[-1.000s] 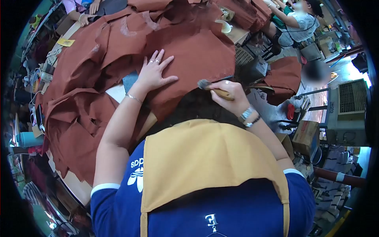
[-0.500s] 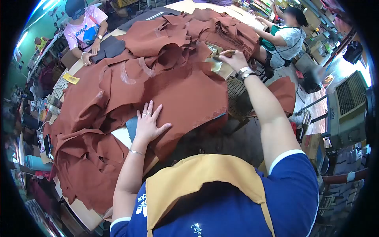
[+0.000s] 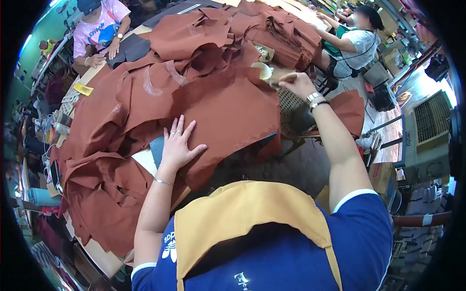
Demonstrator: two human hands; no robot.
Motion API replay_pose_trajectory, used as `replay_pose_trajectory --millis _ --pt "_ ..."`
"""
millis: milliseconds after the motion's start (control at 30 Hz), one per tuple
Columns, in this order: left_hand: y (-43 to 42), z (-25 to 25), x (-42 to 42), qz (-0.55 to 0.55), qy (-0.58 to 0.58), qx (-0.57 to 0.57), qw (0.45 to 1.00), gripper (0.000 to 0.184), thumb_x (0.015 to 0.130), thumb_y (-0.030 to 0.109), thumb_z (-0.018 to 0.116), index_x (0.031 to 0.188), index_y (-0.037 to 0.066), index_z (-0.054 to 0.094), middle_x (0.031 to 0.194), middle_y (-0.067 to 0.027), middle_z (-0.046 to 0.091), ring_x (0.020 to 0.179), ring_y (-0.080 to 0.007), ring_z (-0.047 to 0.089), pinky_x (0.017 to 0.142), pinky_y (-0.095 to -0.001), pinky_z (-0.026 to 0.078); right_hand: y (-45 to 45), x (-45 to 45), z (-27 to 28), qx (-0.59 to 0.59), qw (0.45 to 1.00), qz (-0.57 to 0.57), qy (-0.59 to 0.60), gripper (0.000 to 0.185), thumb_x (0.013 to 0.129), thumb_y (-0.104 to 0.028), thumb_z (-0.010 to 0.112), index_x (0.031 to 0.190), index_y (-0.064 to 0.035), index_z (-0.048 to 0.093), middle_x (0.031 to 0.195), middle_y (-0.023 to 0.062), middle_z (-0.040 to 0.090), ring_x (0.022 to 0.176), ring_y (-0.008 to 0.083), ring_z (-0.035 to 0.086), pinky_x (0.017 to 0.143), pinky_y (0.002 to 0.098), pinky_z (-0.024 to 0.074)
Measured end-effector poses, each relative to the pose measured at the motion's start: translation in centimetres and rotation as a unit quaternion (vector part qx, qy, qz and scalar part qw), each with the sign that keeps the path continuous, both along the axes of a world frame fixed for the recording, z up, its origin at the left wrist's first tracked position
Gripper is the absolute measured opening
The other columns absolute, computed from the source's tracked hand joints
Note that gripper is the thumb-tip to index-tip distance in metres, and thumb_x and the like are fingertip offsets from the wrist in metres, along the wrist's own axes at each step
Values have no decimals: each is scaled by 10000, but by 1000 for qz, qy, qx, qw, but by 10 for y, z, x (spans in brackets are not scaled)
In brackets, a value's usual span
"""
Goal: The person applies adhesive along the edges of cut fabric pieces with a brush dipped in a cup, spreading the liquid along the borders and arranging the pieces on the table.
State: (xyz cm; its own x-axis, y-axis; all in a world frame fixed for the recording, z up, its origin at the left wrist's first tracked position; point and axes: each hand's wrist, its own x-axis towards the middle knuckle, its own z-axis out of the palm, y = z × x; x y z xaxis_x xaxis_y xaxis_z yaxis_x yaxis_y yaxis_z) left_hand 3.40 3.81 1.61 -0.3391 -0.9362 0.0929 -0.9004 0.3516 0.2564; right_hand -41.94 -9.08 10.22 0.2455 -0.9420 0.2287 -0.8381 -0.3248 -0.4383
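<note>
My left hand (image 3: 178, 147) lies flat with fingers spread on a reddish-brown sheet of leather-like material (image 3: 228, 106). A darker wet-looking band runs along the sheet's lower right edge, and a bluish piece (image 3: 157, 151) shows beneath it near my left wrist. My right hand (image 3: 300, 86) is closed on a small brush (image 3: 288, 76) with a wooden handle; its tip is blurred. The brush is just right of a small pale cup (image 3: 265, 72), past the sheet's far right corner. Whether it touches the cup I cannot tell.
Heaps of reddish-brown pieces (image 3: 194, 39) cover the table. A woven-seat chair (image 3: 295, 104) stands by its right edge. One person (image 3: 99, 29) handles dark pieces (image 3: 130, 51) at far left; another person (image 3: 357, 48) sits at far right. A yellow packet (image 3: 83, 89) lies at left.
My right hand has moved right and slightly down with the brush, away from above the cup. My left hand stays spread on the sheet. The view has shifted slightly.
</note>
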Motion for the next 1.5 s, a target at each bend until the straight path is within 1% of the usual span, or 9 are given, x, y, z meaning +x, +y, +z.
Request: replay_pose_trajectory --millis 100,167,233,367,467,700,833,1033,1500 --pt "-2 -3 1 -9 3 -9 1000 907 797 711 632 1503 173 448 1618 -215 251 1495 -397 235 1163 -671 172 43 -2 12 -65 990 -67 -108 211 877 -229 765 991 -52 768 921 95 771 869 178 741 818 307 564" --pt "-4 -5 2 -11 -2 -9 1000 907 798 712 630 1504 174 444 1619 -217 246 1493 -402 234 1162 -673 177 81 3 36 -60 892 -135 -427 222 943 -186 714 1098 -29 735 1043 49 741 903 149 709 803 280 570" --pt "-5 -8 3 -15 -13 -14 1000 910 807 727 608 1514 182 428 1621 -216 244 1496 -397 231 1163 -671 179 121 16 55 -73 849 -161 -497 183 937 -154 713 1077 -37 731 1013 44 732 858 128 688 782 266 563" --pt "-11 -14 4 -26 -19 -31 999 914 815 751 578 1522 195 418 1622 -215 242 1502 -392 223 1167 -666 170 181 77 39 -15 967 -82 -240 196 866 -97 738 1058 -59 731 969 46 725 853 138 681 770 290 555" --pt "-13 -17 3 -27 -18 -27 999 925 810 765 570 1528 204 412 1622 -215 244 1505 -390 218 1168 -665 165 198 143 2 -33 974 88 -208 187 799 -44 745 984 -45 716 896 92 704 841 197 686 760 309 544" --pt "-13 -20 3 -24 3 -33 999 939 800 781 566 1526 205 415 1622 -208 247 1508 -389 208 1161 -675 167 217 144 11 -3 994 72 -76 109 783 -33 729 885 -27 692 842 124 672 750 272 675 692 331 544" --pt "-18 -18 3 -32 -7 -29 999 918 813 763 572 1530 216 400 1619 -204 256 1502 -393 219 1154 -678 189 202 183 1 -37 970 152 -188 148 778 -21 733 922 -26 698 847 133 672 763 273 673 714 339 539" --pt "-35 -25 5 -76 -1 -67 995 904 825 768 555 1526 220 396 1605 -207 287 1484 -411 255 1163 -669 184 200 161 11 6 989 136 -58 107 781 -55 737 875 -36 691 832 126 671 713 269 670 666 339 542" --pt "-76 -28 0 -147 12 -66 987 908 824 762 563 1524 210 394 1597 -226 293 1470 -412 271 1179 -611 210 185 201 9 8 961 225 -158 121 797 -13 725 910 -28 685 877 126 668 797 279 672 734 329 538"
